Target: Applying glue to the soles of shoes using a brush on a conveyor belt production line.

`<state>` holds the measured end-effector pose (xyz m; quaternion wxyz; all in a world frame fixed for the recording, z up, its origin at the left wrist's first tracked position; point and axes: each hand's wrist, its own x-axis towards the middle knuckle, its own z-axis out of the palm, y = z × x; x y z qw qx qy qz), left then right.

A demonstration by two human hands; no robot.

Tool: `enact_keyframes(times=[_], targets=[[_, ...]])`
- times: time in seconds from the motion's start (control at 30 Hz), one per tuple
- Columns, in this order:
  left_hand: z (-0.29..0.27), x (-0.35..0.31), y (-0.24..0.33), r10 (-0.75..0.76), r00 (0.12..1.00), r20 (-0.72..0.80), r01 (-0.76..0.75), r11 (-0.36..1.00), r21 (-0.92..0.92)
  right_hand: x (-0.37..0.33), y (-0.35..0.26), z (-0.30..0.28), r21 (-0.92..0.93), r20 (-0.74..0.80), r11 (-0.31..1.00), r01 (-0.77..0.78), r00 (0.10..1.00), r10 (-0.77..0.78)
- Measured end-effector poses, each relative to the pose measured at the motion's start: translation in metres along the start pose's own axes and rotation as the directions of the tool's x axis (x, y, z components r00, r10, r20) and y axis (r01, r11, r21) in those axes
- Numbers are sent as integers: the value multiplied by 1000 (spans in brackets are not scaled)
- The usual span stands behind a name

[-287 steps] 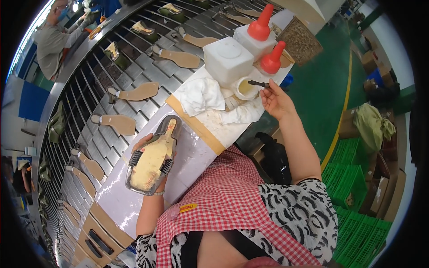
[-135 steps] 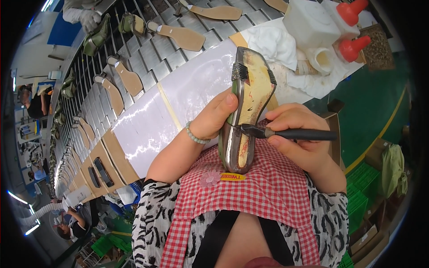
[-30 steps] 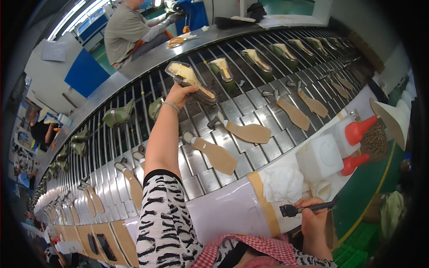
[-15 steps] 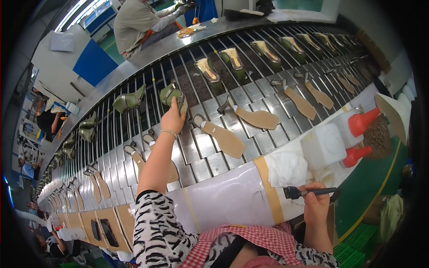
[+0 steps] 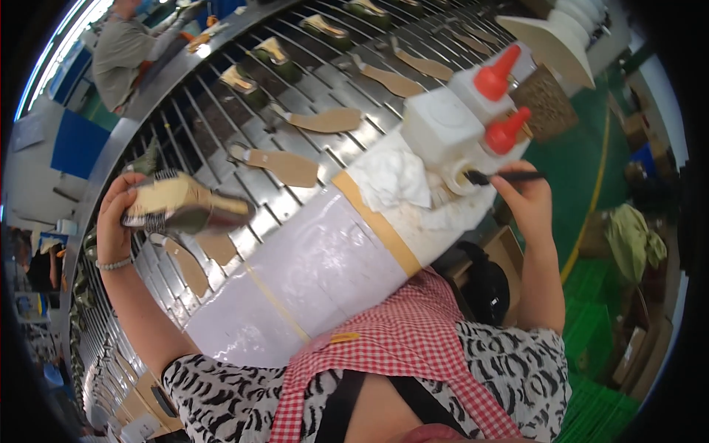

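Lifted off the metal slats, a green sandal on its last point(image 5: 185, 210) is turned with its cream underside up. The fingers of my left hand point(image 5: 114, 221) are closed round its toe end, at the left. In my right hand point(image 5: 528, 199) is a black-handled brush point(image 5: 517, 176), pinched near the middle of the handle. Its dark bristles reach the mouth of a small whitish open pot point(image 5: 459, 179); how deep they dip is hidden. A crumpled white cloth point(image 5: 389, 179) lies left of the pot.
Two white plastic bottles point(image 5: 441, 125) with red spouts point(image 5: 496, 74) stand behind the pot. Tan soles point(image 5: 284, 168) with heels lie on the slats, and more green sandals point(image 5: 275, 59) sit on the rods. A person point(image 5: 133, 55) works across the line.
My left hand has picked the green sandal up from the rods and turned it underside up, bringing it nearer. My right hand has moved the brush up to the pot. The view has swung right.
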<state>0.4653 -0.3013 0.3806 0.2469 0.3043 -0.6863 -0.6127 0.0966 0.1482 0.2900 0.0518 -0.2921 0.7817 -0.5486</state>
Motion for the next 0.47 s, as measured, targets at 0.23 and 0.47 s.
enact_keyframes(times=[0.23, 0.47], targets=[[46, -31, -98, -411, 911, 43, 411, 911, 3, 23, 23, -3, -402, 85, 913, 71, 996, -40], [119, -100, -138, -423, 864, 272, 251, 831, 497, 29, 27, 6, -524, 243, 849, 69, 967, 71]])
